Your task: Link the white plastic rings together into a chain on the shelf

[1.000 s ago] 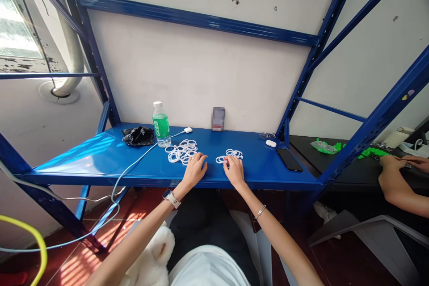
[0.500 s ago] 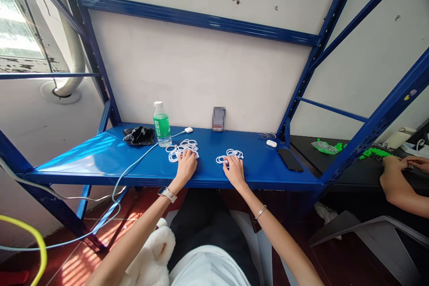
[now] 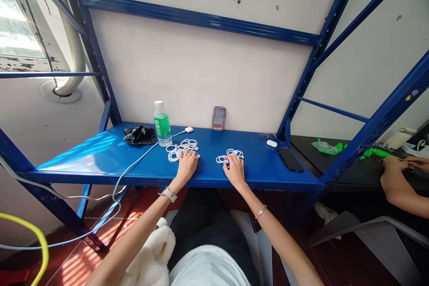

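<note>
Two groups of white rings lie on the blue tabletop. My left hand point(image 3: 187, 165) rests at the near edge of the larger heap of white rings point(image 3: 174, 153), fingers lowered onto it and slightly apart. Over the near side of the smaller group of white rings point(image 3: 235, 153) lies my right hand point(image 3: 234, 170), its thumb spread from the fingers and the fingertips touching the rings. Neither hand lifts a ring. The fingertips of both hands are partly hidden among the rings.
A bottle with a green label point(image 3: 162, 126) and a black plastic bag point(image 3: 139, 135) stand at left, beside a pale cable point(image 3: 136, 161). At right lie a phone point(image 3: 290, 160), a white earbud case point(image 3: 271, 143) and glasses point(image 3: 267, 135). A co-worker's hands point(image 3: 395, 165) are farther right.
</note>
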The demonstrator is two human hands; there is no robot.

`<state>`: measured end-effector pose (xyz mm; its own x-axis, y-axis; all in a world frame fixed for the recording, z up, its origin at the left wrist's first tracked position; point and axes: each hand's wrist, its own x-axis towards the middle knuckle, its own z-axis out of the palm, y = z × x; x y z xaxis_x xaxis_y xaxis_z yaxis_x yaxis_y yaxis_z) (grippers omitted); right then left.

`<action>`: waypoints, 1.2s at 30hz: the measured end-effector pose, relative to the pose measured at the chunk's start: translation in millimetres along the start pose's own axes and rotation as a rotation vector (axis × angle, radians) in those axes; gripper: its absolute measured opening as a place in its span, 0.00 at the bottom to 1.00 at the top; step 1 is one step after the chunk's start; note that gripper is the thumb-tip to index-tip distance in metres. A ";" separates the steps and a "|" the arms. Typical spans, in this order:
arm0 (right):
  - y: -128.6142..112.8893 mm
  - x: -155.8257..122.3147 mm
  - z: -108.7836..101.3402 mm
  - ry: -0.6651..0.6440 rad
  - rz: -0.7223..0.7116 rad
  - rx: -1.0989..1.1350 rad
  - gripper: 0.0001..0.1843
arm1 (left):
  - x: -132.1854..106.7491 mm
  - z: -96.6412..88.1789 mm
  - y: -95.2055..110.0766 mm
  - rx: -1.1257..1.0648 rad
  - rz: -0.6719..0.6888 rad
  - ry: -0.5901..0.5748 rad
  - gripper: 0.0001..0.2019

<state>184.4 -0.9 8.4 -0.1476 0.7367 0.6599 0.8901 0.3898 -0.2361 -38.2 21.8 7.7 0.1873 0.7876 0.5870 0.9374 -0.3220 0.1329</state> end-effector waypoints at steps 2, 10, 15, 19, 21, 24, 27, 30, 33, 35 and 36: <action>-0.1 0.1 0.0 -0.002 0.003 0.000 0.08 | 0.0 1.2 -0.7 -0.036 0.000 0.013 0.12; 0.8 0.0 1.0 0.024 -0.011 0.006 0.09 | 0.7 1.4 -0.7 -0.123 0.006 0.025 0.14; -0.1 0.3 -0.2 0.001 0.001 0.002 0.09 | 1.5 -0.7 -0.2 -0.169 0.002 0.039 0.16; 0.1 0.2 0.0 0.003 -0.002 0.004 0.09 | 1.5 -2.1 -0.4 -0.177 -0.015 0.042 0.16; 0.6 0.0 0.5 0.022 -0.016 0.014 0.10 | 1.4 -2.6 -0.5 -0.171 -0.021 0.048 0.16; 1.1 -0.3 1.0 0.052 -0.037 0.028 0.10 | 1.3 -3.5 -0.4 -0.159 -0.033 0.064 0.16; 0.6 -0.1 0.5 0.045 -0.033 0.027 0.09 | 1.4 -4.8 -0.1 -0.151 -0.041 0.081 0.16; -0.7 0.4 -0.7 0.028 -0.011 0.019 0.08 | 1.7 -5.7 0.4 -0.166 -0.029 0.109 0.15; -2.1 1.0 -2.1 0.033 0.003 0.021 0.08 | 1.7 -5.1 2.4 -0.221 0.029 0.101 0.14; -3.2 1.3 -3.4 0.042 0.006 0.023 0.09 | 1.2 -4.1 5.6 -0.261 0.076 0.074 0.13; -3.9 1.3 -4.3 0.047 0.002 0.024 0.10 | 0.6 -3.6 8.0 -0.279 0.098 0.060 0.13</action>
<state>182.6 -3.8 13.3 -0.1248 0.7113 0.6918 0.8798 0.4017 -0.2543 -31.6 17.8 12.0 0.2477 0.7157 0.6530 0.7970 -0.5337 0.2826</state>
